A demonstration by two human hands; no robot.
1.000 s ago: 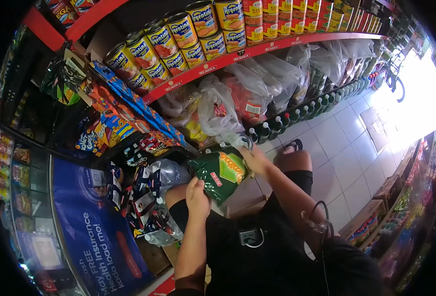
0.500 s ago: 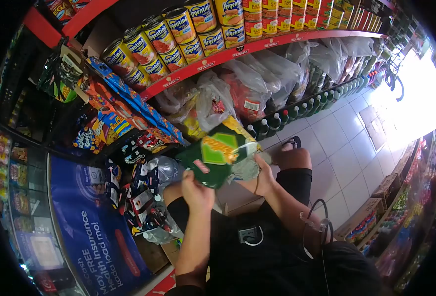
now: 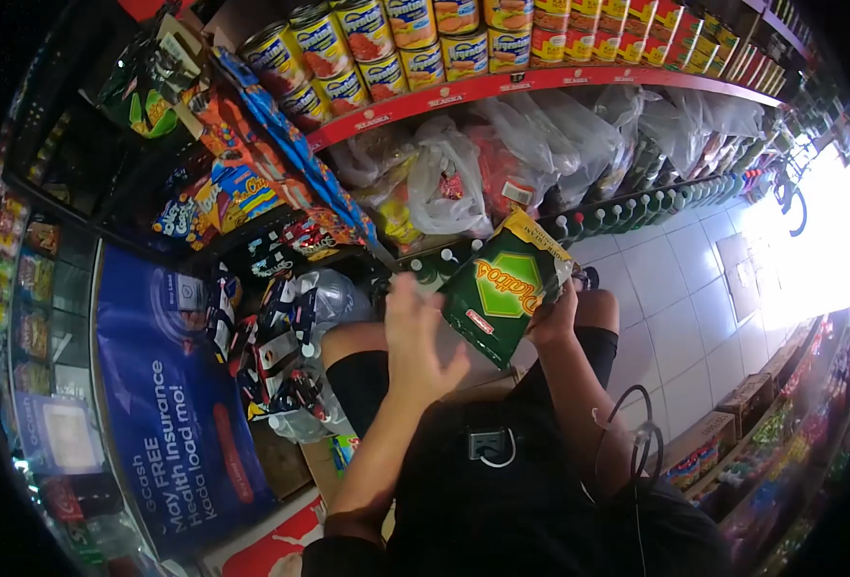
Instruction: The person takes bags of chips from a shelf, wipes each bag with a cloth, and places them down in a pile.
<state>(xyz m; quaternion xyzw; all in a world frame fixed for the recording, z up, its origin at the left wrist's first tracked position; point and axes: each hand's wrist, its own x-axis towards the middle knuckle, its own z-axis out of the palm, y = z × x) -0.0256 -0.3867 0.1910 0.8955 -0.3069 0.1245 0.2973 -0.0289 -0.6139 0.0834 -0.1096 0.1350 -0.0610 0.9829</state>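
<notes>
A green snack bag with a yellow top edge is held up in front of my body, its printed face toward the camera. My right hand grips the bag along its right edge. To the left of the bag, my left hand is raised with its fingers spread, somewhat blurred by motion, and holds nothing. Behind the bag, knotted plastic bags of goods sit under the red shelf edge.
Stacked cans line the shelf above. Dark bottles stand in a row along the tiled floor. Snack packs hang at the left, above bundled dark packs. A blue banner stands at the lower left.
My left hand has let go of the green bag and opened beside it. My right hand has raised the bag and turned it more upright, shifting it right. The view has shifted slightly.
</notes>
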